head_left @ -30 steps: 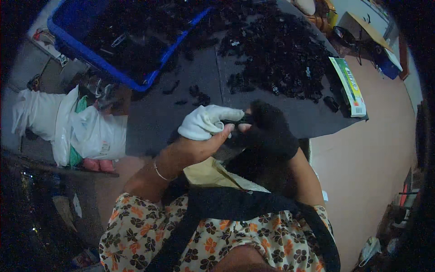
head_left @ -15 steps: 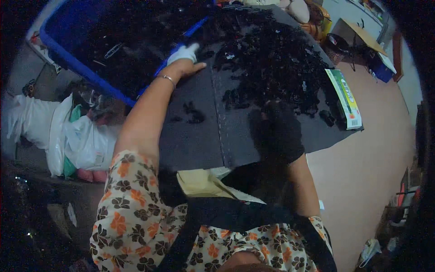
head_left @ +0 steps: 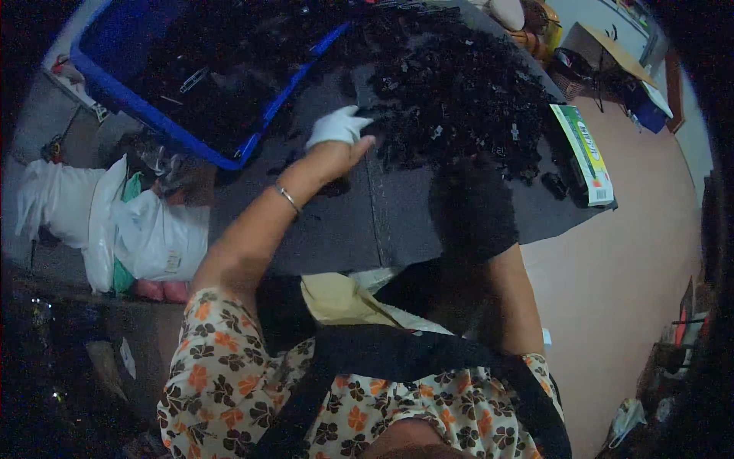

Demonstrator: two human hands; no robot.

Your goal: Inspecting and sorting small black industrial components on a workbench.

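My left hand (head_left: 336, 139), in a white glove that leaves the thumb bare, reaches over the dark grey work surface (head_left: 306, 241). Its fingers are apart with nothing visible in them, beside the left edge of a heap of small black parts (head_left: 451, 99). A bracelet circles that wrist. My right hand (head_left: 474, 203) is covered by something black, apparently a glove, and lies at the near edge of the heap. Its fingers merge with the dark parts, so their pose is hidden. Left of the heap stands a blue bin (head_left: 145, 115) with more black parts inside.
A green, yellow and white box (head_left: 585, 157) lies on the table's right edge. White plastic bags (head_left: 160, 237) sit at left. An open cardboard box (head_left: 608, 53) and a dark basket (head_left: 569, 73) stand at far right. Tan paper (head_left: 340, 298) shows below the near edge.
My left hand has moved from the bin's rim right and toward me, to the heap's left edge. My right hand stays in nearly the same place.
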